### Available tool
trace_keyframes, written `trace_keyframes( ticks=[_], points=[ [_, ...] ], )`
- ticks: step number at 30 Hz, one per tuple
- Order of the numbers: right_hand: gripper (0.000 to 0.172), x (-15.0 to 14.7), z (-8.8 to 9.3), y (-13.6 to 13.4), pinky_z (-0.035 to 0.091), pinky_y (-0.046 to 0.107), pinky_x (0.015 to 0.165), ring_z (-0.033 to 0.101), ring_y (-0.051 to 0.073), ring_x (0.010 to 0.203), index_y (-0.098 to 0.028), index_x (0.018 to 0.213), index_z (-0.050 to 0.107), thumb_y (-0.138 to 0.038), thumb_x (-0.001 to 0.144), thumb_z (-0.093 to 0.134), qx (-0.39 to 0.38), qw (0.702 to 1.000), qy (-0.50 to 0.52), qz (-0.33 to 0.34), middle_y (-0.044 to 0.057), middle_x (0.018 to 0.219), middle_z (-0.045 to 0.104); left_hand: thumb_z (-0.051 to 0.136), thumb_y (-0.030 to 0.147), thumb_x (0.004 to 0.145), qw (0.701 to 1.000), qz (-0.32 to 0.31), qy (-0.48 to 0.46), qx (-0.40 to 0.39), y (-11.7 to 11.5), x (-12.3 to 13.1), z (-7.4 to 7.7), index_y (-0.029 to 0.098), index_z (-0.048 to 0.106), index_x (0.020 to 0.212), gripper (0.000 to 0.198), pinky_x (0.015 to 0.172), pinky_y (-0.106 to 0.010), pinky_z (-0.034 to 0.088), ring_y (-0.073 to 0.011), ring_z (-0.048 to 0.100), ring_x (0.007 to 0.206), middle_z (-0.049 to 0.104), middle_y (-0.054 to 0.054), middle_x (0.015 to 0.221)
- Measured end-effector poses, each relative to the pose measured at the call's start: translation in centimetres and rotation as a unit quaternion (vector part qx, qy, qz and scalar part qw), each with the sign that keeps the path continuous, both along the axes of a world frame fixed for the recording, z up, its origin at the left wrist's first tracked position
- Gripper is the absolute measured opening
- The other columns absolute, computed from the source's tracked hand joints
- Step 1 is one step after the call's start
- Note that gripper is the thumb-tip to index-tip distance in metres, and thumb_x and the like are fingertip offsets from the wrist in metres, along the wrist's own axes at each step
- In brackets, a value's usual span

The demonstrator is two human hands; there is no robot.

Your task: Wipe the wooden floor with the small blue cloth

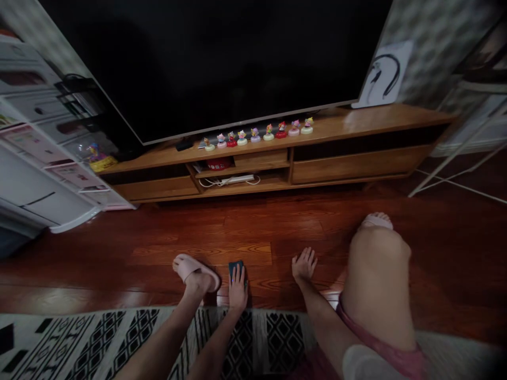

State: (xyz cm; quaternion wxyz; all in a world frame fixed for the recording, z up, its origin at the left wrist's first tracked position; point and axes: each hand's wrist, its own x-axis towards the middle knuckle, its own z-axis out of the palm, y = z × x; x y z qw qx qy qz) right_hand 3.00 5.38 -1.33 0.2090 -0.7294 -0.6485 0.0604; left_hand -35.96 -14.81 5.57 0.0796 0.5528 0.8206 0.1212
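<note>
On the wooden floor my left hand (238, 289) lies with outstretched fingers over a small dark teal, flat, roughly rectangular thing (235, 265). The palm covers much of it, so I cannot tell its kind. My right hand (304, 265) rests on the floorboards with fingers spread and holds nothing. A foot in a pink slipper (190, 267) is left of my left hand. Beyond my right hand, on the right, are a bent knee and another slippered foot.
Ahead stands a low wooden TV cabinet (340, 171) with a large dark television (245, 58) and a row of several small figurines (255, 135). A power strip (237, 179) sits on its shelf. A patterned rug (285, 335) lies nearest me; white metal legs (439, 163) stand right.
</note>
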Motion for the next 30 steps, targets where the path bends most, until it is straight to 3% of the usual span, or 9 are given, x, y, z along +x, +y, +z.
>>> trace_keyframes(
  ticks=[5,9,11,14,17,19,21,27,30],
  points=[
    [0.069,-2.7,0.9,-1.6,0.021,0.054,0.122,0.022,0.033,0.153,0.006,0.156,0.029,-0.019,0.092,0.031,-0.036,0.997,0.036,-0.055,0.028,0.162,0.033,0.061,0.05,0.091,1.0,-0.007,-0.003,0.01,0.5,-1.0,1.4,0.036,0.05,0.146,0.058,0.121,-0.065,0.029,-0.0379,0.027,0.153,0.037,-0.005,0.165],
    [0.069,-3.7,0.5,-2.2,0.022,0.055,0.122,0.02,0.033,0.154,0.009,0.155,0.027,-0.019,0.092,0.029,-0.007,0.996,0.063,-0.06,0.029,0.161,0.033,0.053,0.049,0.088,0.999,-0.021,-0.002,0.025,1.3,-1.2,1.9,0.045,0.043,0.151,0.064,0.119,-0.069,0.026,-0.0403,0.009,0.157,0.031,0.004,0.169],
    [0.069,-3.8,0.1,-2.1,0.024,0.058,0.12,0.02,0.034,0.154,0.009,0.155,0.028,-0.02,0.092,0.028,0.006,0.995,0.074,-0.066,0.03,0.161,0.034,0.051,0.049,0.087,0.999,-0.031,-0.004,0.031,1.9,0.3,0.9,0.043,0.039,0.154,0.069,0.119,-0.068,0.026,-0.0389,0.01,0.157,0.028,0.003,0.17],
    [0.069,-3.6,-0.2,-1.8,0.027,0.063,0.117,0.024,0.036,0.152,0.007,0.156,0.028,-0.02,0.092,0.028,0.024,0.994,0.081,-0.074,0.03,0.16,0.036,0.047,0.047,0.087,0.998,-0.045,-0.014,0.034,3.4,5.3,-2.3,0.038,0.032,0.158,0.073,0.121,-0.064,0.028,-0.0338,0.016,0.157,0.027,-0.001,0.17],
    [0.069,-3.2,-0.3,-1.8,0.028,0.061,0.117,0.029,0.036,0.15,0.006,0.155,0.031,-0.02,0.092,0.029,0.037,0.995,0.068,-0.067,0.031,0.157,0.04,0.034,0.039,0.093,0.999,-0.023,-0.026,0.031,5.0,10.6,-5.4,0.023,0.029,0.161,0.07,0.124,-0.06,0.026,-0.0305,0.023,0.157,0.028,-0.012,0.169],
    [0.067,-2.8,-0.2,-2.0,0.028,0.057,0.118,0.03,0.035,0.15,0.007,0.154,0.034,-0.022,0.094,0.028,0.039,0.996,0.052,-0.059,0.03,0.155,0.043,0.03,0.035,0.094,0.999,0.0,-0.033,0.023,5.7,11.6,-6.2,0.017,0.033,0.159,0.067,0.125,-0.059,0.024,-0.0307,0.025,0.156,0.03,-0.016,0.168],
    [0.066,-2.3,-0.2,-2.2,0.027,0.053,0.119,0.031,0.034,0.15,0.008,0.152,0.037,-0.024,0.096,0.026,0.038,0.997,0.034,-0.051,0.029,0.156,0.043,0.036,0.037,0.093,0.999,-0.003,-0.042,0.014,6.2,9.6,-5.9,0.021,0.041,0.155,0.065,0.125,-0.059,0.025,-0.032,0.026,0.156,0.034,-0.013,0.167],
    [0.066,-1.8,-0.7,-2.4,0.027,0.052,0.12,0.03,0.032,0.152,0.006,0.153,0.038,-0.027,0.097,0.023,0.031,0.998,-0.015,-0.045,0.027,0.158,0.041,0.052,0.037,0.085,0.998,-0.019,-0.052,0.014,9.4,-3.5,-2.5,0.026,0.056,0.143,0.06,0.121,-0.07,0.019,-0.0406,0.017,0.157,0.043,-0.013,0.162],
    [0.067,-1.7,-1.1,-2.4,0.027,0.053,0.12,0.031,0.032,0.152,0.004,0.155,0.035,-0.028,0.097,0.023,0.027,0.998,-0.031,-0.051,0.026,0.159,0.04,0.053,0.037,0.084,0.998,-0.012,-0.06,0.016,11.6,-7.3,-2.1,0.028,0.058,0.139,0.056,0.122,-0.07,0.017,-0.0402,0.016,0.157,0.046,-0.011,0.16]
  ],
)
